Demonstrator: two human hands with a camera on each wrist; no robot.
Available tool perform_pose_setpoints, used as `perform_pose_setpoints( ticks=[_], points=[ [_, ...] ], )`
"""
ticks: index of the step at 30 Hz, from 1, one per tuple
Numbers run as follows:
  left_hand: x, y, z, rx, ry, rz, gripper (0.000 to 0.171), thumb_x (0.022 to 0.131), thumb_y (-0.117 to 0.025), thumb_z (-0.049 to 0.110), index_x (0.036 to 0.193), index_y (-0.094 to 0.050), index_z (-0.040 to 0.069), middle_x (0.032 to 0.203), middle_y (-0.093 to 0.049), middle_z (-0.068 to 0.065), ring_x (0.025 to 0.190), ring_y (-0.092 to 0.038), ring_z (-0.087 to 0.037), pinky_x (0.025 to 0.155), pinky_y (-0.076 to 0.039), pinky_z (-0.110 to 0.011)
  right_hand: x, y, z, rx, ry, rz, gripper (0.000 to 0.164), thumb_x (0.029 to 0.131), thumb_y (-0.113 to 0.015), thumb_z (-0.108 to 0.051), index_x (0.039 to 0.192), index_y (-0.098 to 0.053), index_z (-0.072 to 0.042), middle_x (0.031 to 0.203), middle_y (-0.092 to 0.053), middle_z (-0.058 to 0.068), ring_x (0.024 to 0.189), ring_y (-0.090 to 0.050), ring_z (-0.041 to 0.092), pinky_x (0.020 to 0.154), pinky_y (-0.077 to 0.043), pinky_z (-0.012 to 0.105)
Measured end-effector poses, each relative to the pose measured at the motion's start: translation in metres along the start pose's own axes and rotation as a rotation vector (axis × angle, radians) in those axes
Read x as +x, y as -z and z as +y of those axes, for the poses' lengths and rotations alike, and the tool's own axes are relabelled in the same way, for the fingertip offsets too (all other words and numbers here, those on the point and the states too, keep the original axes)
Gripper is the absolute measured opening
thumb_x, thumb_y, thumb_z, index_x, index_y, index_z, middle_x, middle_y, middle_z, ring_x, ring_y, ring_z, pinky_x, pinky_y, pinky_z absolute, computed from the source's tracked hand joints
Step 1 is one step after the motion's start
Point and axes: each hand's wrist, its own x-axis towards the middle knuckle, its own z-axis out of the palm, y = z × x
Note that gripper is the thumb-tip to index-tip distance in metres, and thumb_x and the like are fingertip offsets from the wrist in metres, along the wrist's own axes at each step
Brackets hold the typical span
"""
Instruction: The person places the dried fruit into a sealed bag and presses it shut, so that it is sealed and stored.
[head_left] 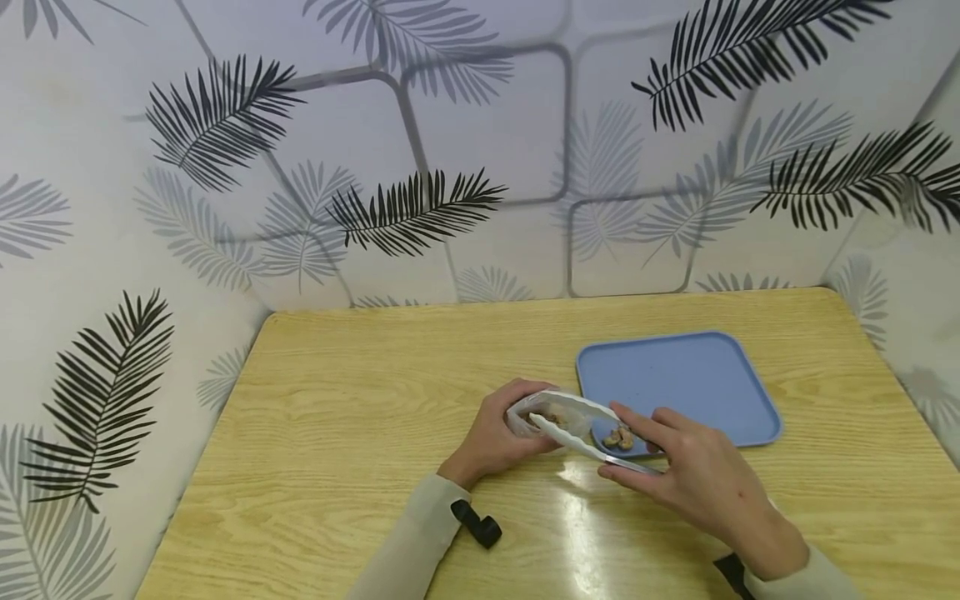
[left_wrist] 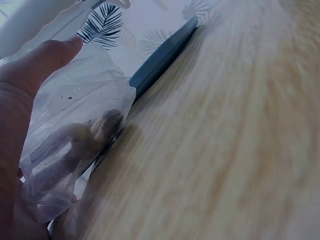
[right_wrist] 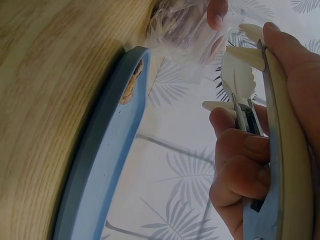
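Observation:
My left hand (head_left: 495,433) grips a clear plastic bag (left_wrist: 75,95) low over the table, its thumb along the bag's side. Brownish, lumpy pieces of food (left_wrist: 100,130) show through the film. The right hand (head_left: 712,479) holds a pair of tongs (head_left: 573,442) with white scalloped tips, thumb and fingers on opposite arms. Those arms stand apart, with nothing visible between the tips, which overlap the bag's mouth in the head view. Close by, a few brown food pieces (head_left: 619,437) lie in the near left corner of a blue tray (head_left: 675,383).
The tray sits on the right half of a wood-grain table (head_left: 360,392). A wall (head_left: 487,133) with a leaf pattern rises behind the table's far edge. Black straps (head_left: 476,525) are on both wrists.

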Motion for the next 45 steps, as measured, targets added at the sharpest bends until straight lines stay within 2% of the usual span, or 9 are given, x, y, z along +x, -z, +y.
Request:
perform_pose_setpoints(
  ticks=[4, 13, 19, 26, 34, 40, 45],
  points=[
    [0.000, 0.000, 0.001, 0.006, -0.010, -0.003, 0.061, 0.085, -0.094, 0.011, 0.141, -0.072, 0.019, 0.131, -0.074, -0.007, 0.113, -0.071, -0.026, 0.097, -0.059, -0.031, -0.002, 0.000, 0.000, 0.004, -0.011, -0.002, 0.072, 0.077, -0.097, -0.049, 0.139, -0.077, -0.016, 0.076, -0.053, -0.009, 0.062, -0.034, -0.006, 0.054, -0.035, 0.017],
    [0.000, 0.000, 0.002, 0.029, 0.026, -0.021, 0.062, 0.087, -0.094, 0.011, 0.144, -0.069, 0.020, 0.128, -0.072, -0.009, 0.108, -0.066, -0.011, 0.089, -0.061, -0.029, -0.005, 0.002, 0.004, 0.008, -0.036, 0.005, 0.073, 0.076, -0.099, -0.043, 0.140, -0.077, -0.015, 0.077, -0.051, -0.008, 0.063, -0.034, -0.004, 0.054, -0.035, 0.017],
    [-0.001, -0.001, 0.001, 0.024, 0.029, -0.022, 0.062, 0.087, -0.094, 0.013, 0.143, -0.070, 0.023, 0.126, -0.072, -0.007, 0.107, -0.067, -0.012, 0.089, -0.061, -0.030, -0.012, 0.003, 0.007, 0.000, -0.066, 0.003, 0.075, 0.073, -0.101, -0.041, 0.139, -0.077, -0.015, 0.076, -0.050, -0.012, 0.062, -0.034, -0.006, 0.053, -0.035, 0.017],
    [-0.001, -0.001, 0.004, 0.025, 0.068, -0.024, 0.063, 0.087, -0.095, 0.015, 0.144, -0.070, 0.027, 0.127, -0.072, -0.002, 0.109, -0.069, -0.014, 0.093, -0.060, -0.031, -0.021, 0.003, 0.013, 0.005, -0.084, 0.036, 0.075, 0.070, -0.102, -0.037, 0.137, -0.078, -0.013, 0.075, -0.049, -0.012, 0.063, -0.032, -0.006, 0.053, -0.034, 0.019],
    [-0.001, -0.001, 0.005, 0.038, 0.063, -0.026, 0.063, 0.087, -0.094, 0.016, 0.145, -0.069, 0.025, 0.128, -0.072, -0.003, 0.109, -0.069, -0.015, 0.093, -0.059, -0.031, -0.027, 0.005, 0.026, -0.015, -0.075, 0.083, 0.074, 0.072, -0.100, -0.045, 0.135, -0.079, -0.013, 0.074, -0.049, -0.011, 0.064, -0.032, -0.004, 0.054, -0.033, 0.017],
    [-0.001, 0.000, 0.006, 0.051, 0.069, -0.021, 0.064, 0.087, -0.094, 0.016, 0.144, -0.069, 0.026, 0.131, -0.072, -0.001, 0.110, -0.066, -0.013, 0.095, -0.057, -0.031, -0.033, 0.013, 0.035, -0.043, -0.129, 0.060, 0.078, 0.068, -0.102, -0.040, 0.137, -0.078, -0.012, 0.074, -0.049, -0.010, 0.063, -0.032, -0.003, 0.053, -0.034, 0.021],
    [0.000, -0.001, 0.006, 0.057, 0.057, -0.020, 0.064, 0.086, -0.094, 0.015, 0.145, -0.069, 0.024, 0.132, -0.072, -0.004, 0.110, -0.066, -0.012, 0.096, -0.057, -0.031, -0.039, 0.020, 0.043, -0.070, -0.166, 0.036, 0.078, 0.069, -0.102, -0.039, 0.138, -0.077, -0.012, 0.074, -0.048, -0.009, 0.063, -0.032, -0.002, 0.054, -0.033, 0.022]
  ],
)
